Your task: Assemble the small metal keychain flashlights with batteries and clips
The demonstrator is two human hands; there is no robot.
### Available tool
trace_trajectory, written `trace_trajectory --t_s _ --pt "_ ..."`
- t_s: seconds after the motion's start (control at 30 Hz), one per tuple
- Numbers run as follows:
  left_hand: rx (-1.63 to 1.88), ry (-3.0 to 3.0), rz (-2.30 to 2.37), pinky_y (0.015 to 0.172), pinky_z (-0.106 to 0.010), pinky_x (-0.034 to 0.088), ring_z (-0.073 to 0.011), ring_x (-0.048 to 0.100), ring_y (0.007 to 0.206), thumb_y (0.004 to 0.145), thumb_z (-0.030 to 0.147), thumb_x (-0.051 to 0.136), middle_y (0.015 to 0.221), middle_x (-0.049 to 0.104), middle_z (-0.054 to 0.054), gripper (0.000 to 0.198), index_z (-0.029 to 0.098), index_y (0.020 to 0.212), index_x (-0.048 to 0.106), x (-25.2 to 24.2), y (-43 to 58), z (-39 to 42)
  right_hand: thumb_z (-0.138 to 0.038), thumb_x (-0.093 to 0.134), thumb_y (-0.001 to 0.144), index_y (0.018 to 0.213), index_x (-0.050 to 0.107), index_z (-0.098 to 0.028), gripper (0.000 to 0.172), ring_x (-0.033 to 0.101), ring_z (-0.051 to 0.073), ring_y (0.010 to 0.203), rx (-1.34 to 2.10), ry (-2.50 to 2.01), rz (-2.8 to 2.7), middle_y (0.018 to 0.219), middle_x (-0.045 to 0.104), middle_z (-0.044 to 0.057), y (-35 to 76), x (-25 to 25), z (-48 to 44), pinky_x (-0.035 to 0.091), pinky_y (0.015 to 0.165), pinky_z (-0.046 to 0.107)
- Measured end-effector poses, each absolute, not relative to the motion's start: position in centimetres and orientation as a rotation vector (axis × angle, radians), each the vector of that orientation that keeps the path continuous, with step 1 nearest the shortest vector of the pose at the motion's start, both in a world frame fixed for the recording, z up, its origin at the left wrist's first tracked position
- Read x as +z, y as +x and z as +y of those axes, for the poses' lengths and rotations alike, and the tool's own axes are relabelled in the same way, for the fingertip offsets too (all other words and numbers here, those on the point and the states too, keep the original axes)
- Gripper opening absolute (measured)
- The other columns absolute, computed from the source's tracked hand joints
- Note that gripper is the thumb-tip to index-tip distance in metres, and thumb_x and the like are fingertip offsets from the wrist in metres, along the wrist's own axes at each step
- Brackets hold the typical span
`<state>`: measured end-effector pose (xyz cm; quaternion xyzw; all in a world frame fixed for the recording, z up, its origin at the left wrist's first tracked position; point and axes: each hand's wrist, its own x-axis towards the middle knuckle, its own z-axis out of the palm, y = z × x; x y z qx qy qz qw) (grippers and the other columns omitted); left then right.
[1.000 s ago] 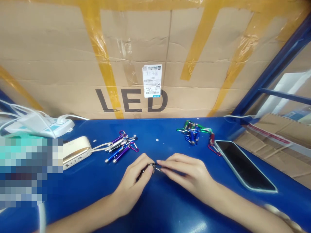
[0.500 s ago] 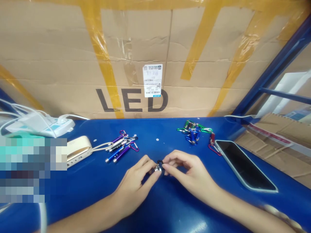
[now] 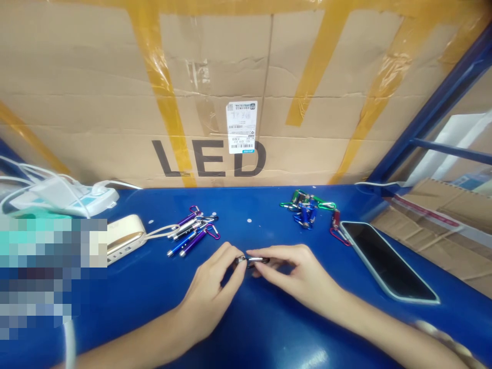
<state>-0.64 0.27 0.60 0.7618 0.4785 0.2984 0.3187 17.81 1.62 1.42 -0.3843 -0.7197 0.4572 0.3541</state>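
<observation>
My left hand (image 3: 215,282) pinches the small dark and silver end of a keychain flashlight, most of which the fingers hide. Between thumb and fingers, my right hand (image 3: 305,269) grips its black carabiner clip (image 3: 253,260), lying sideways between both hands just above the table. Beyond my left hand lie several penlights (image 3: 188,240), purple, blue and silver, with small carabiners. Farther off to the right is a pile of short keychain flashlights (image 3: 305,215) in green and blue, with a red one (image 3: 335,220) beside it.
A phone (image 3: 388,261) lies right on the blue table (image 3: 269,328). At left are a cream power bank (image 3: 128,233) with a strap, a white power strip (image 3: 96,201) with cables, and a blurred-out patch. A large taped carton (image 3: 207,118) stands behind; blue frame bars (image 3: 423,102) rise at right.
The clip has turned from pointing away to lying sideways toward my right hand. My left hand has shifted slightly left, and my right fingers now close over the clip.
</observation>
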Motion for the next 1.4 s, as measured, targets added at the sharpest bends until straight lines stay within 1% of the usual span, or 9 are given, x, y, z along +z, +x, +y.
trace_trajectory --t_s 0.13,0.23,0.4,0.5,0.63,0.77,1.0,1.27,1.4 --pt "0.796 2.077 1.293 0.068 -0.024 0.039 -0.0119 0.051 0.074 0.093 0.031 0.035 0.081 0.051 0.002 0.023 0.022 0.083 0.053 0.3 -0.7 0.2 -0.042 0.05 0.087 0.082 0.069 -0.012 0.036 0.067 0.014 0.067 1.484 -0.994 -1.788 0.074 0.069 0.005 17.7 1.6 1.6 0.055 0.066 0.024" --pt "0.816 2.159 1.313 0.068 -0.024 0.039 -0.0119 0.052 0.074 0.093 0.031 0.036 0.081 0.052 0.002 0.022 0.022 0.085 0.054 -0.1 -0.7 0.2 -0.046 0.048 0.088 0.071 0.067 -0.012 0.042 0.063 0.01 0.057 1.528 -0.985 -1.748 0.065 0.065 0.003 17.7 1.8 1.6 0.052 0.062 0.022" --pt "0.846 2.232 1.293 0.071 -0.025 0.04 -0.0118 0.053 0.076 0.093 0.029 0.036 0.085 0.054 0.002 0.018 0.024 0.09 0.054 -0.3 -0.7 0.2 -0.041 0.051 0.087 0.066 0.066 -0.012 0.039 0.063 0.01 0.06 1.442 -0.991 -1.738 0.063 0.064 0.002 17.9 1.9 1.7 0.051 0.064 0.021" --pt "0.839 2.171 1.304 0.071 -0.025 0.04 -0.0116 0.052 0.077 0.094 0.03 0.034 0.083 0.053 0.002 0.019 0.023 0.089 0.052 -0.1 -0.7 0.2 -0.036 0.053 0.087 0.077 0.07 -0.013 0.031 0.065 0.012 0.067 1.396 -0.969 -1.773 0.073 0.068 0.003 18.0 2.0 1.7 0.052 0.067 0.022" --pt "0.827 2.088 1.339 0.07 -0.025 0.04 -0.0119 0.051 0.076 0.095 0.033 0.031 0.08 0.051 0.002 0.025 0.022 0.08 0.048 0.1 -0.8 0.2 -0.026 0.055 0.086 0.097 0.07 -0.016 0.021 0.066 0.013 0.077 1.093 -0.931 -1.949 0.084 0.07 0.004 18.0 1.9 1.7 0.051 0.072 0.023" --pt "0.824 2.036 1.359 0.071 -0.026 0.039 -0.0126 0.051 0.077 0.095 0.036 0.03 0.081 0.051 0.002 0.028 0.022 0.081 0.05 0.0 -0.8 0.3 -0.021 0.055 0.087 0.107 0.067 -0.018 0.024 0.065 0.014 0.083 0.85 -0.844 -2.074 0.093 0.069 0.004 18.1 1.3 1.9 0.05 0.077 0.023" --pt "0.82 2.098 1.315 0.073 -0.024 0.042 -0.0123 0.054 0.079 0.094 0.033 0.034 0.087 0.054 0.001 0.022 0.025 0.096 0.055 -0.3 -0.7 0.7 -0.027 0.047 0.091 0.115 0.06 -0.012 0.031 0.058 0.012 0.064 0.582 -0.86 -2.295 0.075 0.061 0.004 18.5 -0.1 2.1 0.047 0.06 0.021" --pt "0.89 2.198 1.238 0.075 -0.021 0.044 -0.0109 0.057 0.08 0.094 0.027 0.036 0.087 0.057 0.001 0.022 0.025 0.101 0.058 -0.7 -0.9 0.7 -0.025 0.035 0.096 0.095 0.059 -0.009 0.029 0.05 0.011 0.056 0.205 -0.771 -2.477 0.067 0.054 0.003 18.3 -0.1 2.0 0.043 0.053 0.022" --pt "0.933 2.229 1.215 0.071 -0.02 0.045 -0.0107 0.058 0.076 0.093 0.025 0.037 0.084 0.058 0.0 0.022 0.024 0.099 0.059 -0.7 -0.8 0.6 -0.021 0.035 0.095 0.093 0.058 -0.008 0.026 0.045 0.01 0.05 -0.053 -0.691 -2.431 0.061 0.052 0.001 18.2 -0.1 2.0 0.04 0.049 0.022"
